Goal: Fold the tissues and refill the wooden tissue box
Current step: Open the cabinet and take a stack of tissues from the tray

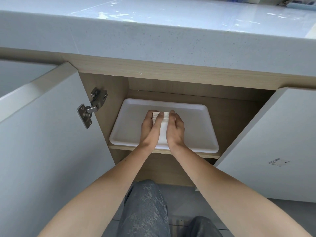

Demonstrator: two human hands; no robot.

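Observation:
A thick stack of white tissues (pixel 163 129) stands on a white tray (pixel 195 127) on the shelf inside an open cupboard. My left hand (pixel 151 127) grips the stack's left side, with the thumb across its far end. My right hand (pixel 176 128) presses against the stack's right side. Both hands are closed around the stack, and most of it is hidden between them. No wooden tissue box is in view.
The cupboard's left door (pixel 51 134) and right door (pixel 277 142) both stand open, with a metal hinge (pixel 92 106) on the left. A pale stone countertop (pixel 153 31) overhangs above. My knees in grey jeans (pixel 145 211) are below the shelf edge.

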